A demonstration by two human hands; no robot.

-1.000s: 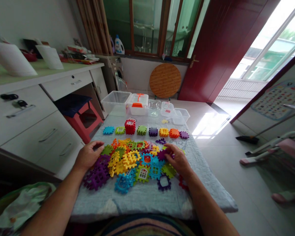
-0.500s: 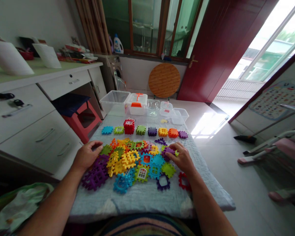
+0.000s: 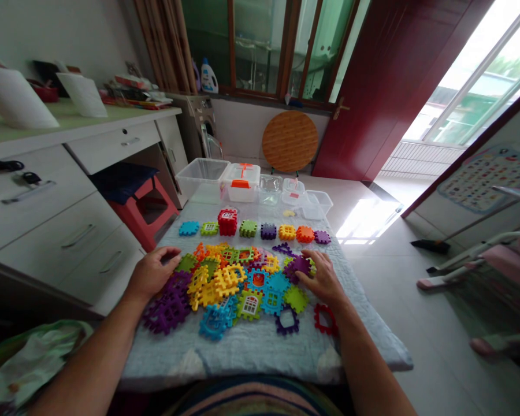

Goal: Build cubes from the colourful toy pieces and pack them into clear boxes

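My left hand [image 3: 155, 271] rests at the left edge of a loose heap of plastic interlocking blocks, thumb and fingers apart, holding nothing. Close to its fingertips are a dark green block [image 3: 186, 263] and a pile of purple blocks [image 3: 169, 306]. At the heap's right side my right hand [image 3: 323, 277] has its thumb and fingers spread around a purple block [image 3: 297, 267], the thumb at its edge. Yellow blocks [image 3: 216, 286] are stacked mid-heap, with blue blocks [image 3: 216, 320] in front. A lime green block [image 3: 295, 299] and a dark purple frame [image 3: 287, 320] lie near my right wrist.
Behind the heap runs a row of sorted stacks, including a taller red stack [image 3: 227, 222] and an orange stack [image 3: 305, 234]. Clear plastic boxes [image 3: 203, 170] and a lidded box with orange latches [image 3: 242, 184] stand at the far end. A red frame [image 3: 326, 319] lies beside my right forearm.
My right thumb and fingers have spread from their pinch on the purple block, which now lies flatter on the heap. My left hand has stayed in place.
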